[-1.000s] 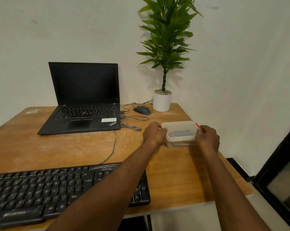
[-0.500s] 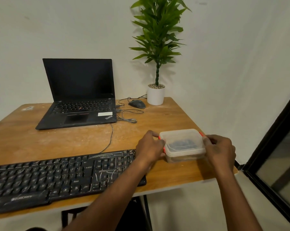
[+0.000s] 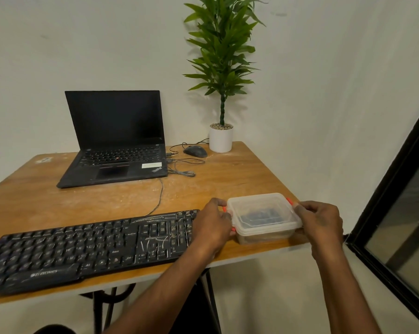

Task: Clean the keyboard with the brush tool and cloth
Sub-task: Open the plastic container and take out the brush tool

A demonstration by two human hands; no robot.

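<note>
A dusty black keyboard [image 3: 87, 247] lies along the front edge of the wooden table [image 3: 107, 198]. To its right stands a clear plastic box [image 3: 264, 216] with a lid and red side clips; something dark lies inside it, too blurred to name. My left hand [image 3: 212, 227] grips the box's left side at the red clip. My right hand [image 3: 320, 221] grips its right side. No brush or cloth shows outside the box.
An open black laptop [image 3: 114, 141] sits at the back of the table, with a mouse [image 3: 195, 151] and loose cables beside it. A potted plant [image 3: 221, 138] stands in the back right corner. A dark door frame [image 3: 396, 189] rises at the right.
Both hands have drawn the box from the middle right of the table toward the front edge, next to the keyboard's right end. My view has tilted down.
</note>
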